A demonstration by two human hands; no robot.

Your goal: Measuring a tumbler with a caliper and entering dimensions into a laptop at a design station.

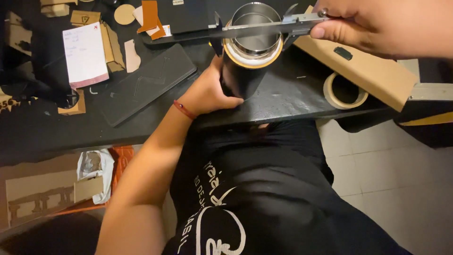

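Note:
A black tumbler (243, 78) with a shiny steel inside and a pale band around its rim stands upright on the dark table (283, 101). My left hand (207, 92) grips its side low down. My right hand (382, 23) holds a metal caliper (264, 27) by its slide end. The caliper lies across the tumbler's mouth with one jaw at each side of the rim.
A roll of masking tape (345, 90) and a wooden board (373, 71) lie at the right. A black slab (146, 85), a white notepad (85, 54), cardboard and leather pieces (150, 16) lie at the left. Tiled floor (401, 174) shows below right.

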